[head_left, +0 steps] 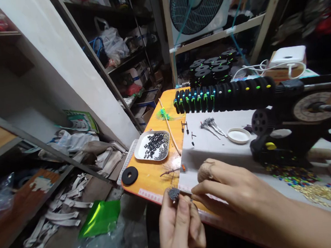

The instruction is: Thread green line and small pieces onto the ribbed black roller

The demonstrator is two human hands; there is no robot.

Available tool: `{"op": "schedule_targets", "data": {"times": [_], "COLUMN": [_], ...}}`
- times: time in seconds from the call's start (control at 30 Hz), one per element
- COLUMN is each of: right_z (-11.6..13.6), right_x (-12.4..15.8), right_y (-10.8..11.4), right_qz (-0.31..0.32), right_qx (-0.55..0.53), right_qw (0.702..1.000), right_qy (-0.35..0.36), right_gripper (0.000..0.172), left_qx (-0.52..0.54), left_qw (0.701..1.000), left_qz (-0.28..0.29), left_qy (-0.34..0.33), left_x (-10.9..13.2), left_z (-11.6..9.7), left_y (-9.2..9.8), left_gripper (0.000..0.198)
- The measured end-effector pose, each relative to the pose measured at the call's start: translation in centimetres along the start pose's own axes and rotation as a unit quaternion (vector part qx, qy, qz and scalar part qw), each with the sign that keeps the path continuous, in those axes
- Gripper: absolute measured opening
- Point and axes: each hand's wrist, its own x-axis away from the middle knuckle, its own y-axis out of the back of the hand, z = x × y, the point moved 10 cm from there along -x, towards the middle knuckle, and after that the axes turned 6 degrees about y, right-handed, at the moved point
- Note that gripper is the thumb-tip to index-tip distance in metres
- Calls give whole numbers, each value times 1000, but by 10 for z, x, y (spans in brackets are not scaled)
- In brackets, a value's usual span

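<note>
At the table's front edge, my left hand (181,225) pinches a small dark grey bristly bundle (174,194) between thumb and fingers. My right hand (221,184) is just to the right, its fingertips close to the left fingers; what they hold, if anything, is too small to name. Beyond the hands, thin dark wires with an orange bit (183,168) lie on the white sheet's edge. A white tray (137,151) of small black and grey parts stands to the left, behind a black disc (130,176). Grey bundles with pale stems (212,125) lie on the sheet.
A dark machine (292,113) with a row of black spools (226,95) stands at the right. Colourful beads and gold pieces (313,188) lie near my right forearm. A round white dish (238,135) is mid-table; a white rod (170,133) lies beside the tray.
</note>
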Motion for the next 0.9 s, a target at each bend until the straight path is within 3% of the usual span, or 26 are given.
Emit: {"op": "schedule_targets", "data": {"times": [0.17,0.67,0.83,0.9], "right_z": [9,15,5,-1], "right_x": [2,0,-1,-1], "right_y": [1,9,13,16], "right_qz": [-2,-2,-13,-32], "right_qx": [42,51,-35,-88], "right_qw": [999,999,999,995], "right_qy": [17,18,-28,-45], "right_gripper": [22,25,8,11], "left_qx": [-19,-38,-21,-12], "left_qw": [999,999,999,999], "left_qz": [26,25,16,12], "left_qy": [15,-2,23,34], "left_x": [-3,-4,-5,-5], "left_z": [5,5,6,6], "left_y": [-5,-3,-2,-2], "left_gripper": [44,42,46,48]}}
